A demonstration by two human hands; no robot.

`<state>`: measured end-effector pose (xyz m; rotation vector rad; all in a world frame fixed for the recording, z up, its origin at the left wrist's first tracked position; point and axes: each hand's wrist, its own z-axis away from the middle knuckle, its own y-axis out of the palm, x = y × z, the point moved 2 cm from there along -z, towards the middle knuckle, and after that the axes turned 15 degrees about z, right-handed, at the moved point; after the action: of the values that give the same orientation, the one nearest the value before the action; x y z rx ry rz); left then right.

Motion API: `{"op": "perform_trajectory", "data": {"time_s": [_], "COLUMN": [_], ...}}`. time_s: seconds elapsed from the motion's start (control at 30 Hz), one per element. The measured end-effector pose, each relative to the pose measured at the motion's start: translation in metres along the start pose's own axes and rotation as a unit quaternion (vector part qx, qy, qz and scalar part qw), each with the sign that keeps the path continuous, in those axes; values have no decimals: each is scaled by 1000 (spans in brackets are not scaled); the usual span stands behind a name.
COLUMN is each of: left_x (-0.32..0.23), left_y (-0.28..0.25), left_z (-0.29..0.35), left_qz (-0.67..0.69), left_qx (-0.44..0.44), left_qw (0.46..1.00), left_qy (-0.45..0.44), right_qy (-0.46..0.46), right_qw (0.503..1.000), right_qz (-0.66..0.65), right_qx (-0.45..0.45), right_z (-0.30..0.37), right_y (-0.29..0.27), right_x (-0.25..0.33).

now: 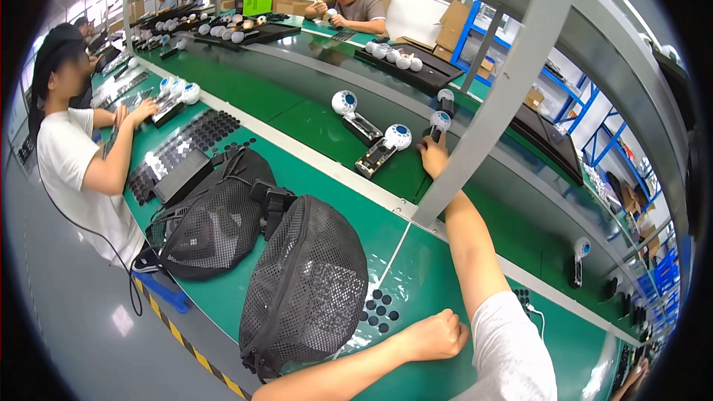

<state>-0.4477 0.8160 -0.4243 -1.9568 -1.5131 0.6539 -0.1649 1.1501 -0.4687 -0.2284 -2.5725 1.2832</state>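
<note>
My right hand (433, 156) reaches over the green conveyor belt (297, 115), its fingers closed round the black handle of a ball-headed device (440, 122) with a white head and a blue centre. Just left of it lie two similar devices, one nearer (398, 137) with circuit parts showing in its handle and one farther (344, 102). Another small device (445, 96) sits right behind the held one. My left hand (434, 336) rests as a fist on the green tabletop, beside several black round pads (379, 310). Whatever that fist may hold is hidden.
Two black mesh bags (308, 275) lie on the bench to the left. A grey metal post (512, 74) rises close beside my right forearm. Co-workers sit at the left (82, 156) and across the belt (356, 7). Another device (581, 252) lies on the belt at right.
</note>
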Motion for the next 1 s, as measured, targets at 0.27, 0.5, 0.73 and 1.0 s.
{"op": "perform_trajectory", "data": {"time_s": [0.27,0.5,0.73,1.0], "left_x": [2,-3,-63,-49], "left_y": [-5,-15,21,87], "left_z": [0,-17,-61,-119], "left_qz": [30,238,720,713], "left_qx": [-43,55,-19,-136], "left_qw": [998,955,598,528], "left_qy": [-30,-170,-353,-440], "right_qy": [360,195,-81,-91], "right_qw": [651,862,948,927], "right_qz": [-668,-458,-294,-344], "right_qx": [-19,92,90,120], "right_z": [81,287,383,362], "right_y": [-144,-328,-390,-386], "right_x": [-30,-23,-15,-102]}}
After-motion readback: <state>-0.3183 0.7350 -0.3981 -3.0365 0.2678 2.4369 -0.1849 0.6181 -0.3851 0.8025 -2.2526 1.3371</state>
